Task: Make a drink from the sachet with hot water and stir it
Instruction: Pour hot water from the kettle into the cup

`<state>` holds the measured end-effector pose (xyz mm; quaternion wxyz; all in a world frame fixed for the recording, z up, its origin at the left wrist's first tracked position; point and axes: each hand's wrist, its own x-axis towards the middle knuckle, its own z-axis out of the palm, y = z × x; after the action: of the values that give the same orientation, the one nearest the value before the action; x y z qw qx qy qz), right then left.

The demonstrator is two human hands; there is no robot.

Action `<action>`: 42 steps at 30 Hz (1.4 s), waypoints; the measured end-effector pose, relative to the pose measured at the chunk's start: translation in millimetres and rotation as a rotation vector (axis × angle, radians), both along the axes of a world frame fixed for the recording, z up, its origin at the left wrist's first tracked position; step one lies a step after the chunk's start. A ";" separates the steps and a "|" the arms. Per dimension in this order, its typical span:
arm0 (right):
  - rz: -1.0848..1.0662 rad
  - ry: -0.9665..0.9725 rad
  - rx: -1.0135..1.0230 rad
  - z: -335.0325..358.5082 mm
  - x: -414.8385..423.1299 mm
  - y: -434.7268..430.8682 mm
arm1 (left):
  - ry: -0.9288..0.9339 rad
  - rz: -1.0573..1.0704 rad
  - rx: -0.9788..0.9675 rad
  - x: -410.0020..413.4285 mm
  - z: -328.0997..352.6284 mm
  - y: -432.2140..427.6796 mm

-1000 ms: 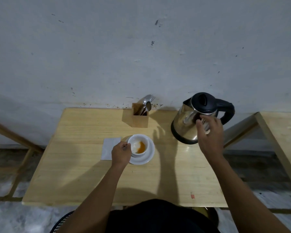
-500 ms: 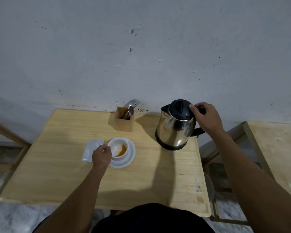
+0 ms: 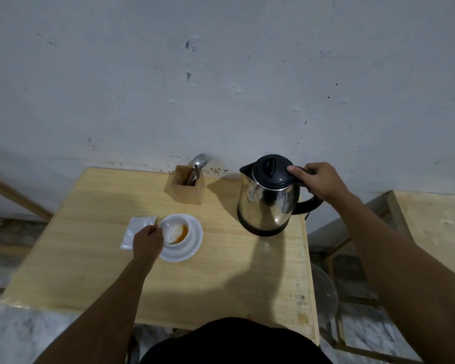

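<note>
Right of centre: right hand [image 3: 323,181] closed round the black handle of the steel kettle [image 3: 268,198], thumb on the lid. Lower left of centre: left hand [image 3: 147,244] gripping the white cup [image 3: 176,232], orange powder inside, on its saucer [image 3: 192,248]. White sachet [image 3: 137,229] flat on the wooden worktop [image 3: 221,279] just left. Cutlery holder [image 3: 187,186] at the wall.

Dim, flat light; soft shadows on the table [image 3: 221,285]; wide-angle bending at frame edges; slight overall softness.
</note>
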<state>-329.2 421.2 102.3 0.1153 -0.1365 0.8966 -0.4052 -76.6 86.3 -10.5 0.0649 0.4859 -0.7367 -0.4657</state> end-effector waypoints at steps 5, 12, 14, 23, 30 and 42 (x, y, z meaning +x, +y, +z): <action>-0.041 0.053 -0.103 -8.8 -1.3 -0.8 | 0.004 -0.005 0.014 1.4 2.4 1.0; -0.099 0.080 -0.207 -12.0 0.9 -5.7 | 0.020 -0.028 0.019 2.2 6.5 2.2; -0.097 0.096 -0.223 -1.9 1.9 -10.0 | 0.025 -0.035 0.019 2.8 8.6 1.6; 0.033 0.251 -0.081 75.6 26.9 -52.5 | 0.027 -0.084 0.059 6.4 11.6 -8.3; 0.116 0.303 0.227 94.8 61.7 -93.4 | 0.038 -0.124 0.171 8.2 14.3 -17.0; 0.458 0.249 0.543 94.0 98.3 -160.5 | 0.086 -0.318 0.227 19.4 11.6 -35.7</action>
<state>-231.0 260.7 196.2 0.1249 -0.3460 0.9249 -0.0966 -57.2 50.5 1.1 -0.0333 0.3472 -0.7435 -0.5706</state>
